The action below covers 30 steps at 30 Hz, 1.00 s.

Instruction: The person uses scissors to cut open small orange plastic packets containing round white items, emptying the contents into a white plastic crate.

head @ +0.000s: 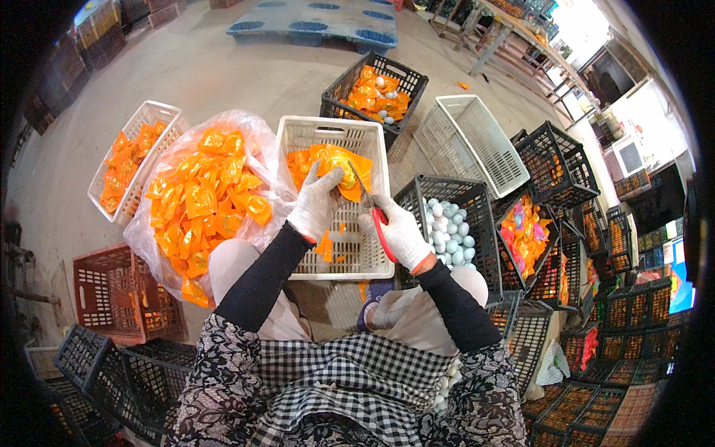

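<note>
In a white knit glove, my left hand (317, 198) holds an orange foil packet (345, 170) over a white plastic crate (380, 246). My right hand (399, 229), gloved alike, grips red-handled scissors (382, 234). Their blades lie against the packet's right side; whether they are cutting the film is unclear. More orange packets (299, 163) lie in the crate under my left hand. Small orange scraps (325, 246) rest on the slatted bottom. To the left, a clear plastic bag (254, 128) bulges with many orange packets (206, 195).
A black crate of pale bluish eggs (452, 229) stands by my right knee. Beyond the work crate sits a black crate (410, 78) of eggs and packets. Other crates include a white one (480, 145) at right and a red-brown one (106, 290) at left. A blue pallet (313, 25) lies ahead.
</note>
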Motion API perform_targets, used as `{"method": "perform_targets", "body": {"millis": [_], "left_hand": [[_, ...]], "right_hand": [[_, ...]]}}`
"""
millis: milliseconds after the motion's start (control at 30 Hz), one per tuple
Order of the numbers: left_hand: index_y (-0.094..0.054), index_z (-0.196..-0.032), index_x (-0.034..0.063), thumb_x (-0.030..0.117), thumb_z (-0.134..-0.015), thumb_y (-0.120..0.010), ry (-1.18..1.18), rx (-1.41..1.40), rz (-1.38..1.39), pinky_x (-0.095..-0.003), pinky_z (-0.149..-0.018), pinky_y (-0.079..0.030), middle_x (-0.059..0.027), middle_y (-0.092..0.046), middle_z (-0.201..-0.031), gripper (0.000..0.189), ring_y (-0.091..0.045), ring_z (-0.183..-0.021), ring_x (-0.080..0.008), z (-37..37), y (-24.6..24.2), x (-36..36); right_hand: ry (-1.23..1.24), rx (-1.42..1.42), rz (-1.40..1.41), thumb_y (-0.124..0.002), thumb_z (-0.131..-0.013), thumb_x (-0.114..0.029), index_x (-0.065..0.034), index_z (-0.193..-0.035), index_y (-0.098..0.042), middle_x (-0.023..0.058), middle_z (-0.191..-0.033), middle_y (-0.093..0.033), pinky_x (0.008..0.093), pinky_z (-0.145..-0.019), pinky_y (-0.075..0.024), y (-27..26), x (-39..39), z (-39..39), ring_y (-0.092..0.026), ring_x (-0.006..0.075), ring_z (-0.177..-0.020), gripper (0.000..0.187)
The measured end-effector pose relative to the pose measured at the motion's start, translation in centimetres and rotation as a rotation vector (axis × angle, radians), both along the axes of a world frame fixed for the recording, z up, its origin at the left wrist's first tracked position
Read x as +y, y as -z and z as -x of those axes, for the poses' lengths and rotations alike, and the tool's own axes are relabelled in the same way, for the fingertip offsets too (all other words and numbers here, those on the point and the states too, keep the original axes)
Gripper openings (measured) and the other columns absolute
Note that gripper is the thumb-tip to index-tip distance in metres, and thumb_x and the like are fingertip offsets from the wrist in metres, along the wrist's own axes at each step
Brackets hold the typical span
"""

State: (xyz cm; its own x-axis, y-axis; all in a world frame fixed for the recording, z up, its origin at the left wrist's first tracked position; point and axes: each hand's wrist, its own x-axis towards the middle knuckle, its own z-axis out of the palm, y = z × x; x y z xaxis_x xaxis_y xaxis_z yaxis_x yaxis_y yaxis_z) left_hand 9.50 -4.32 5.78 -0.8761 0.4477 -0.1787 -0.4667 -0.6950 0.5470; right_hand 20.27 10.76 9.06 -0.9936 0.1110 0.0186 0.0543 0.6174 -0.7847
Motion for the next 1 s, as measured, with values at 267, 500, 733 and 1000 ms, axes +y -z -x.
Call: {"method": "perform_targets", "body": {"millis": [267, 500, 733, 1000], "left_hand": [[-0.039, -0.134, 0.0057, 0.009, -0.094, -0.054, 0.105, 0.16, 0.175, -0.0392, -0.091, -0.052, -0.0118, -0.056, -0.12, 0.044, -0.059, -0.107, -0.0235, -0.6, -1.3, 0.0], [-0.051, -0.126, 0.0046, 0.012, -0.09, -0.06, 0.187, 0.187, 0.184, -0.0311, -0.083, -0.053, -0.0072, -0.06, -0.114, 0.038, -0.061, -0.104, -0.0203, 0.1, -1.1, -1.2], [-0.057, -0.12, 0.0028, 0.011, -0.085, -0.064, 0.273, 0.299, 0.355, -0.0264, -0.079, -0.051, -0.0044, -0.065, -0.105, 0.036, -0.063, -0.092, -0.0138, 0.1, -1.0, -1.0], [-0.061, -0.113, -0.0009, 0.01, -0.082, -0.064, 0.336, 0.367, 0.365, -0.0265, -0.083, -0.05, -0.0063, -0.067, -0.103, 0.033, -0.064, -0.089, -0.0147, 0.4, -2.3, -2.4]], "right_hand": [[0.025, -0.092, 0.005, -0.063, -0.088, -0.03, 0.0007, -0.129, -0.049, 0.0145, -0.093, -0.063, 0.03, -0.079, -0.0489, 0.3, -0.1, 0.3, -0.062, 0.0181, -0.084, 0.053], [0.006, -0.069, 0.068, -0.063, -0.087, -0.03, 0.0026, -0.123, -0.051, 0.0148, -0.094, -0.063, 0.0293, -0.078, -0.0487, 0.1, 0.2, -0.2, -0.061, 0.0174, -0.085, 0.049], [0.028, -0.027, -0.057, -0.062, -0.087, -0.034, 0.0015, -0.118, -0.054, 0.0148, -0.091, -0.064, 0.0301, -0.079, -0.0486, 1.0, 1.0, 0.4, -0.062, 0.0175, -0.084, 0.047], [-0.102, -0.087, 0.019, -0.062, -0.086, -0.036, 0.0007, -0.105, -0.056, 0.0245, -0.09, -0.062, 0.0391, -0.074, -0.0492, -1.1, 1.7, -0.5, -0.063, 0.0383, -0.086, 0.042]]}}
